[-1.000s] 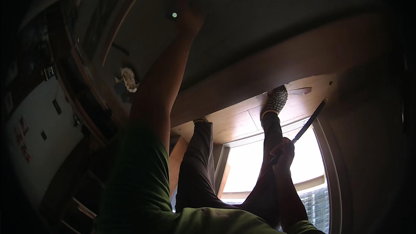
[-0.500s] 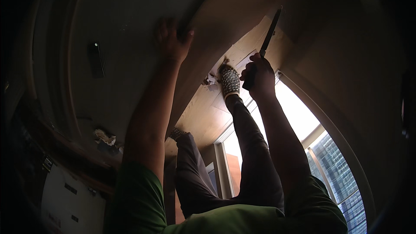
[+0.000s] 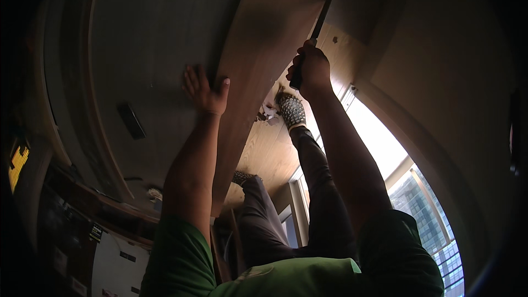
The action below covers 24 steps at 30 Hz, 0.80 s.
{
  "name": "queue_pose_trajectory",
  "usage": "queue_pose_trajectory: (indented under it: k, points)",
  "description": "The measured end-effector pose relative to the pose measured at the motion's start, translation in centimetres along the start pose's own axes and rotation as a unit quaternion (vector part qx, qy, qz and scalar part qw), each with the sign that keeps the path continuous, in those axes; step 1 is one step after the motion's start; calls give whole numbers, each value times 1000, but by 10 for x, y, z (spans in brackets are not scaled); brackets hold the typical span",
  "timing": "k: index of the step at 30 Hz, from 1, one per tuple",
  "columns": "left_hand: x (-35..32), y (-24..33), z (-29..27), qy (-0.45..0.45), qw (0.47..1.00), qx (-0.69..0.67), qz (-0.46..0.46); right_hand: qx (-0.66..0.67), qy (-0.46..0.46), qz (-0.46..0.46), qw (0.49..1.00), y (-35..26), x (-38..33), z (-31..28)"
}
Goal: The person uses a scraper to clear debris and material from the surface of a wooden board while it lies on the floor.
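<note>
My left hand (image 3: 204, 94) lies flat with its fingers spread on the dark grey surface (image 3: 159, 27), close to where that meets a brown wood panel (image 3: 269, 27). In my right hand (image 3: 314, 71) is a long, narrow, dark-bladed hand tool (image 3: 323, 16). My fingers wrap round its dark handle, and the blade points up and away. The tip is at or near the far edge of the brown panel; I cannot tell whether it touches. A black oblong object (image 3: 131, 121) rests on the grey surface, left of my left hand.
Below are my feet in patterned shoes (image 3: 292, 111) on a pale wood floor (image 3: 269, 148), beside torn scraps (image 3: 268, 114). A bright window (image 3: 379, 143) stands at the right. A small pale lump (image 3: 155, 193) lies on the grey surface near my left forearm.
My left hand has come nearer to me and stays spread on the grey surface. My right hand and the tool have shifted up and left in view, and the view itself has moved.
</note>
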<state>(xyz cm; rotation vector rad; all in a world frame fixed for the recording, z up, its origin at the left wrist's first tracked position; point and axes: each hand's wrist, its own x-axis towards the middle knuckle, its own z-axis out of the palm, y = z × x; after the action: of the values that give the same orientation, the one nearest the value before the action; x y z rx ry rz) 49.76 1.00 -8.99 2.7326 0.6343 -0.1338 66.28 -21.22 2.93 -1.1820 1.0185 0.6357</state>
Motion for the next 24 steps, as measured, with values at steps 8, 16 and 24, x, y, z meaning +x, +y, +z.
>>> queue_pose_trajectory:
  k: [8,16,24]
  points:
    - [1,-1,1,-4,1000,5,5,-11,7,41,999,-12,9,13]
    - [2,0,2,-20,1000,22,-5,-42,43,66,996,-43,33,9]
    - [1,-5,4,-18,999,37,-9,-18,60,-26,998,-57,11,6]
